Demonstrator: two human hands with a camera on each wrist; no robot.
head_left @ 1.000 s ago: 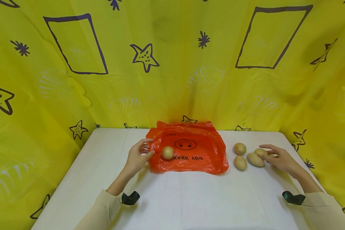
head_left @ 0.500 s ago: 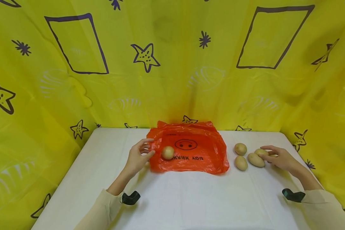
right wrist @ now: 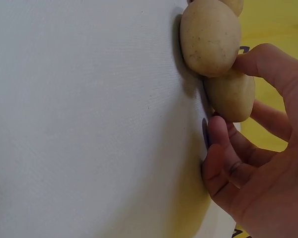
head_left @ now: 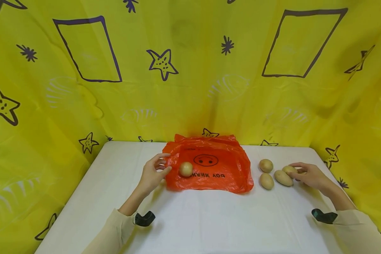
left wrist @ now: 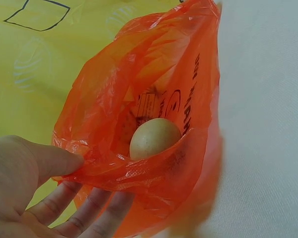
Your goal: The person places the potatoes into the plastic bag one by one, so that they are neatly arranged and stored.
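While your left hand (head_left: 152, 171) pinches the left rim of the red plastic bag (head_left: 222, 164), your right hand (head_left: 312, 175) grips the rightmost potato (right wrist: 232, 96) on the far right of the white worktop (head_left: 203, 222). One round potato (left wrist: 155, 139) lies inside the open bag, toward its left end. An oblong potato (head_left: 283, 178) rests just beside the gripped one, on its near left; farther left, between it and the bag, lie a far potato (head_left: 266, 165) and a near potato (head_left: 267, 181).

Red bag (head_left: 216, 166), tan potatoes (head_left: 266, 181), starfish-patterned yellow backdrop (head_left: 190, 102)
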